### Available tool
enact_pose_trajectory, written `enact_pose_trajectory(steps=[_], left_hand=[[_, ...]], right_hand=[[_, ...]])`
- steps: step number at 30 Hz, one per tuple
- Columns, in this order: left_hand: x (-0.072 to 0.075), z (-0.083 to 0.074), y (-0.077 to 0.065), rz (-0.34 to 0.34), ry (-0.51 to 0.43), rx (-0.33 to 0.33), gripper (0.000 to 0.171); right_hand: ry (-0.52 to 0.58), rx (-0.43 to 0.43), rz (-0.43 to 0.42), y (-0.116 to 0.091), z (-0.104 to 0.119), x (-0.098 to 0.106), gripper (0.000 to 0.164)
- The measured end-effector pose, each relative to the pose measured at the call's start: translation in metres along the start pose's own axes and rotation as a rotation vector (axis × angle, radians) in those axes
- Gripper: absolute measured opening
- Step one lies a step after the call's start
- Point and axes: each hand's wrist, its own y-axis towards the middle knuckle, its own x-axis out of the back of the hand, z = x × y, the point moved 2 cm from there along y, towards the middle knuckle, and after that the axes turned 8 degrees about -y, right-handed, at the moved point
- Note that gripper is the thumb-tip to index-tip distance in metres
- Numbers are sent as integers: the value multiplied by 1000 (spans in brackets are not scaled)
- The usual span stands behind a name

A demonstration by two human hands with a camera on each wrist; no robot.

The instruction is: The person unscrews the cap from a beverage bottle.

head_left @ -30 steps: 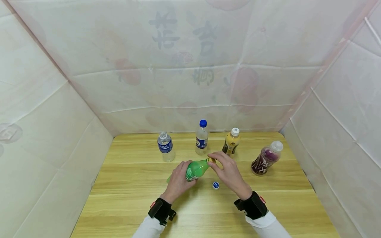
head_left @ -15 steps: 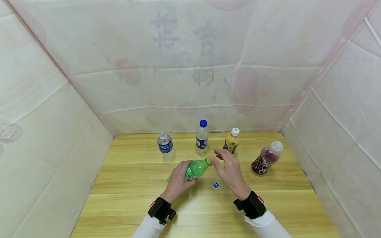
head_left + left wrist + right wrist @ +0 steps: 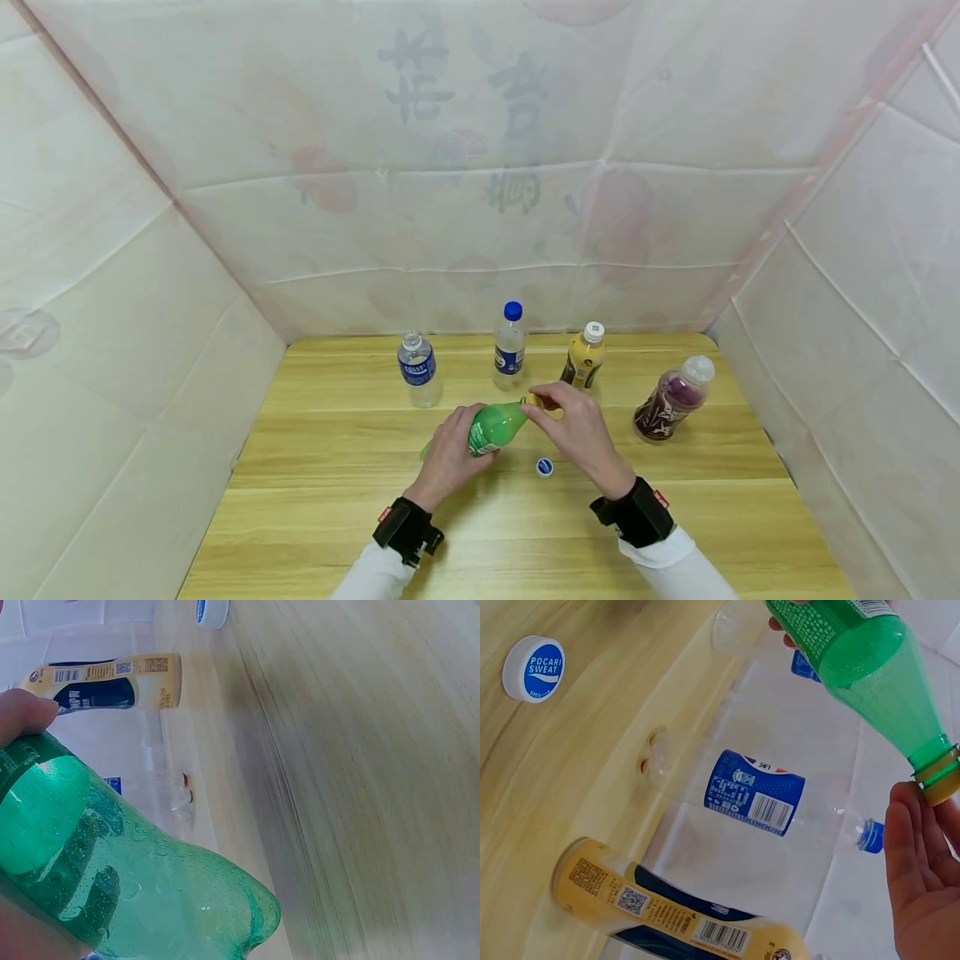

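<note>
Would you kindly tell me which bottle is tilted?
The green bottle, gripped by the left hand; the other four bottles stand upright on the table.

Bottles number five: one green bottle [image 3: 495, 427], one uncapped clear bottle [image 3: 417, 367], one blue-capped clear bottle [image 3: 509, 346], one yellow bottle [image 3: 583, 360] and one purple bottle [image 3: 663, 408]. Caps at bottle mouths number four: one gold cap [image 3: 940, 784], one blue cap [image 3: 512, 311], one white cap [image 3: 593, 332] and one translucent cap [image 3: 698, 368]. Loose caps number one, a blue-and-white cap [image 3: 543, 467]. Grips number two, the left grip [image 3: 452, 454] and the right grip [image 3: 581, 429]. Black wrist straps [image 3: 637, 512] number two, white sleeves [image 3: 675, 567] two. The bench [image 3: 337, 467] count is one.
</note>
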Motion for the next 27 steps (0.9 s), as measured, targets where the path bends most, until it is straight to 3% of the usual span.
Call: enact_pose_trajectory(steps=[7,17,22,27], left_hand=[[0,0,0,-3,0,2,78],[-1,-1,0,-2,-11,16,78],[-1,-1,0,-4,-10,10,78],[-1,-3,0,3,-14,3,79]], right_hand=[[98,50,26,-1,-2,3,30],[217,-30,115,-2,-3,6,39],[135,-69,99,-2,-2,6,49],[-24,-99,50,-2,2,6,45]])
